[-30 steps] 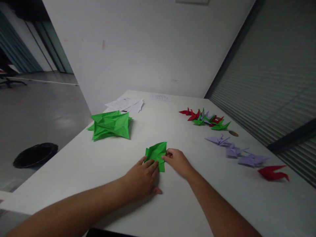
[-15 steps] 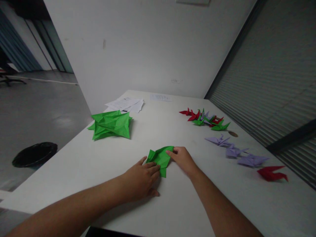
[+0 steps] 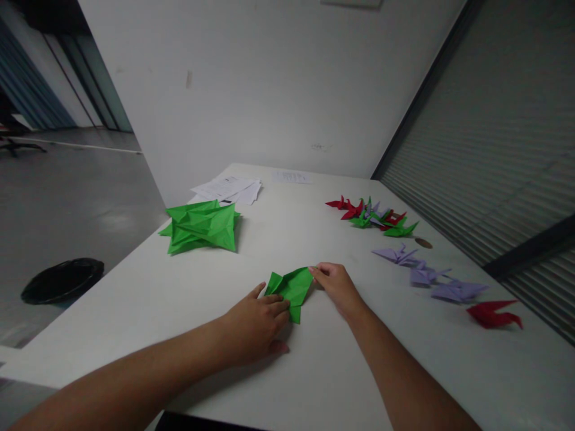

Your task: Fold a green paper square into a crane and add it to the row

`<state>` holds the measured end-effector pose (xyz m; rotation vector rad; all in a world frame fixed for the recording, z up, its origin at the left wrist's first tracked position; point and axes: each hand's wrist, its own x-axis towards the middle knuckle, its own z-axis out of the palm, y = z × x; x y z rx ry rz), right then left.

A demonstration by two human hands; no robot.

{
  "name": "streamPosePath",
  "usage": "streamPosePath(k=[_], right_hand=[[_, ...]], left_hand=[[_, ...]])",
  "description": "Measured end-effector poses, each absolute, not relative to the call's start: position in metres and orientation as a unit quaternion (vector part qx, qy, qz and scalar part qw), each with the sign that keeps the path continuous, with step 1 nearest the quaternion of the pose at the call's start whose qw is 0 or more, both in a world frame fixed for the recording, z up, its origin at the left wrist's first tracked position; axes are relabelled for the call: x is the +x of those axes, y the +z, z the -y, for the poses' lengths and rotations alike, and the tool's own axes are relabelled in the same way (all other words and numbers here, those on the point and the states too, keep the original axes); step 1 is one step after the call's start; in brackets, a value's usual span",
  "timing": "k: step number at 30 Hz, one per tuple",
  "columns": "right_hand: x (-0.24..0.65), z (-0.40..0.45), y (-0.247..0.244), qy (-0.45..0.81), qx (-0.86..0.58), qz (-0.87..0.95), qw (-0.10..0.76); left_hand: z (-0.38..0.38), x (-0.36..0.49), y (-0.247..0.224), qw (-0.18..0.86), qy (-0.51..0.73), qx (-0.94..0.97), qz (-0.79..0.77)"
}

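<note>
A partly folded sheet of green origami paper point(image 3: 294, 289) lies on the white table point(image 3: 341, 359) between my hands. My left hand point(image 3: 258, 323) rests on its left side, fingers stretched out and pressing it down, the thumb apart on the tabletop. At the upper right corner, my right hand point(image 3: 335, 284) pinches the paper's edge between thumb and fingers; that corner is lifted a little. Part of the sheet is hidden beneath my left fingers.
Several creased green sheets point(image 3: 204, 227) are stacked at the left, before printed papers point(image 3: 229, 188). Folded cranes in mixed colours point(image 3: 372, 215) cluster at the back right. Purple cranes point(image 3: 424, 274) and a red crane point(image 3: 494, 314) line the right side. A black-lined bin point(image 3: 63, 281) stands left.
My right hand has shifted slightly up and right, its grip now at the very tip of the paper's corner. My left hand has stayed almost in place.
</note>
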<state>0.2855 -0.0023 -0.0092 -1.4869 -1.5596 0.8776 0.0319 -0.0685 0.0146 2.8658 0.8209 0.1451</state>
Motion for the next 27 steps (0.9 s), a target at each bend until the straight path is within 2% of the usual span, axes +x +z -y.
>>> streamPosePath(k=[15,27], right_hand=[[0.28,0.006,0.0,0.355,-0.576,0.569,0.467],[0.276,0.011,0.012,0.324,-0.632,0.528,0.466]], left_hand=[[0.068,0.032,0.011,0.073,0.051,0.959,-0.27],[0.07,0.034,0.01,0.045,0.064,0.962,-0.261]])
